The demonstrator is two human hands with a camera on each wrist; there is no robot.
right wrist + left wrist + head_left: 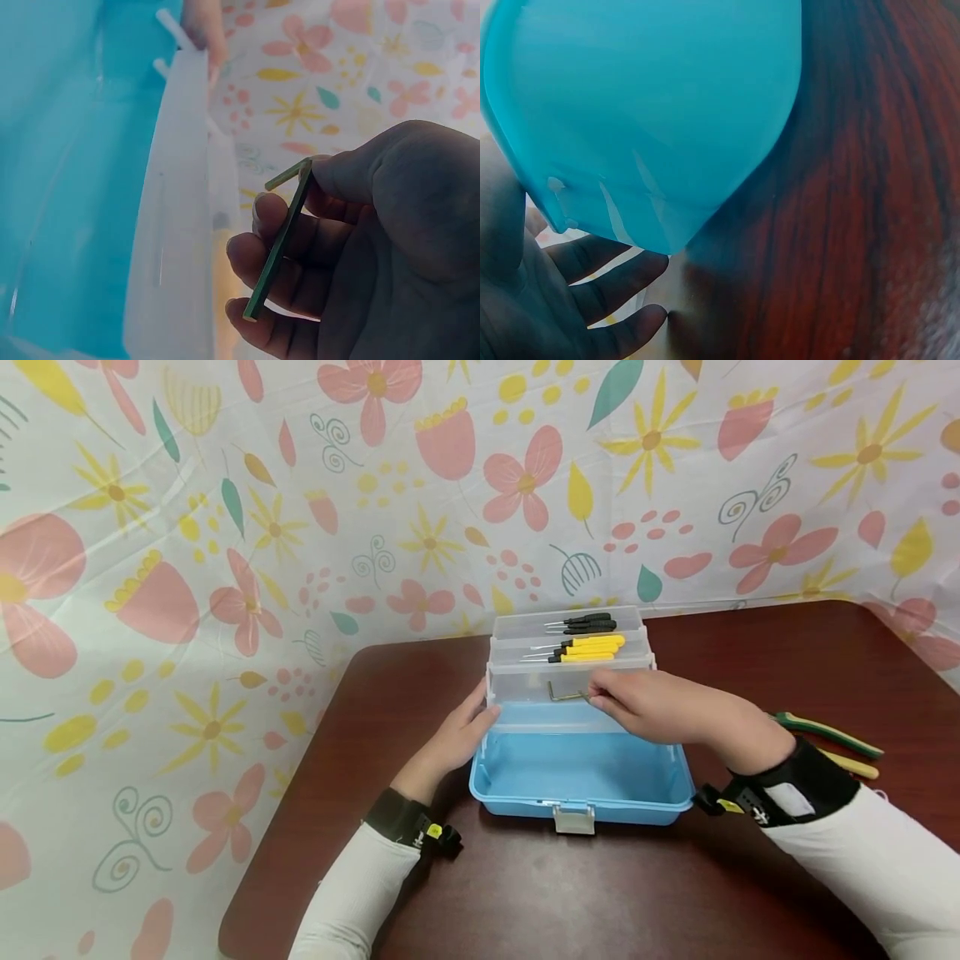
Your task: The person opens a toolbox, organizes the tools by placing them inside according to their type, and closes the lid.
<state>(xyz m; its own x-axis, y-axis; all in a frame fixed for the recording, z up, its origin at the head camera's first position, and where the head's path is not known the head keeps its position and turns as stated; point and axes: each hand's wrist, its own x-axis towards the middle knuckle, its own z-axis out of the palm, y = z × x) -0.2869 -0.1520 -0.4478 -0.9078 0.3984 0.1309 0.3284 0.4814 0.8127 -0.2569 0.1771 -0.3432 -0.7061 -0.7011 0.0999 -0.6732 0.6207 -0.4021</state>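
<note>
My right hand (pixel 637 697) is over the front tray of a light blue toolbox (pixel 581 814), thumb and fingers pinching a small L-shaped hex key (pixel 281 251). Its bend sits at the thumb tip and the long arm slants down past the fingers. Another hex key (pixel 552 695) lies in that clear front tray (pixel 517 683), just left of the hand. At the toolbox's back left corner rests my left hand (pixel 459 731), thumb by the rim and fingers (pixel 622 281) loosely extended along the outside of the corner.
Yellow-handled screwdrivers (pixel 592 649) fill the middle tray, black-handled ones (pixel 588 624) the back tray. A green handle (pixel 828 732) and a yellow handle (pixel 851 765) lie right of the toolbox, partly behind my right wrist. A flowered cloth (pixel 450 510) hangs behind the dark table (pixel 570 893).
</note>
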